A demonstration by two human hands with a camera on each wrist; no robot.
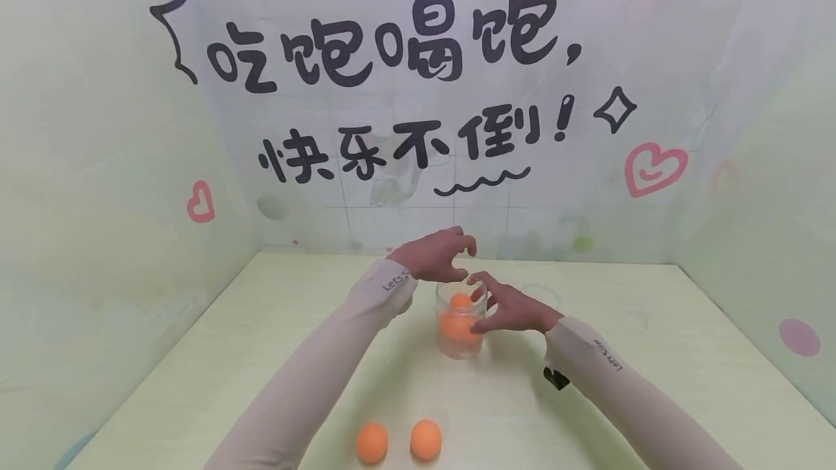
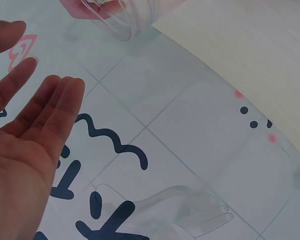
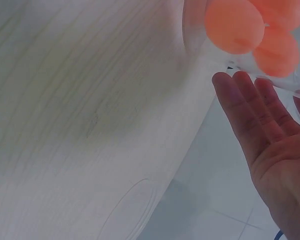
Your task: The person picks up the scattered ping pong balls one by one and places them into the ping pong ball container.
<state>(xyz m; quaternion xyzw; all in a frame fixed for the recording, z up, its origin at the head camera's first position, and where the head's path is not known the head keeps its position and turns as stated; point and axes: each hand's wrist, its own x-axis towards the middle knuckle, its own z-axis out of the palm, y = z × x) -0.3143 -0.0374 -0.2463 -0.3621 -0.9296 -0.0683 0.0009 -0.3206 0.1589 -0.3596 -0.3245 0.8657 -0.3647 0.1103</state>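
Observation:
A clear jar (image 1: pixel 451 349) stands on the table with several orange balls (image 1: pixel 460 326) inside it. My right hand (image 1: pixel 516 308) holds the jar from the right, its thumb in front and its fingers round the back near the rim. In the right wrist view, several fingers of this hand (image 3: pixel 270 130) lie fairly straight beside the glass. Above and left of the jar's mouth, my left hand (image 1: pixel 436 254) hovers with its fingers loosely bent and nothing between them. Its palm (image 2: pixel 27 145) shows bare in the left wrist view.
Two more orange balls, one on the left (image 1: pixel 372 443) and one on the right (image 1: pixel 426 440), lie near the table's front edge. A thin transparent disc (image 1: pixel 541 296) lies behind my right hand. Printed walls (image 1: pixel 418 223) enclose the pale wooden table (image 1: pixel 653 354) at the back and sides.

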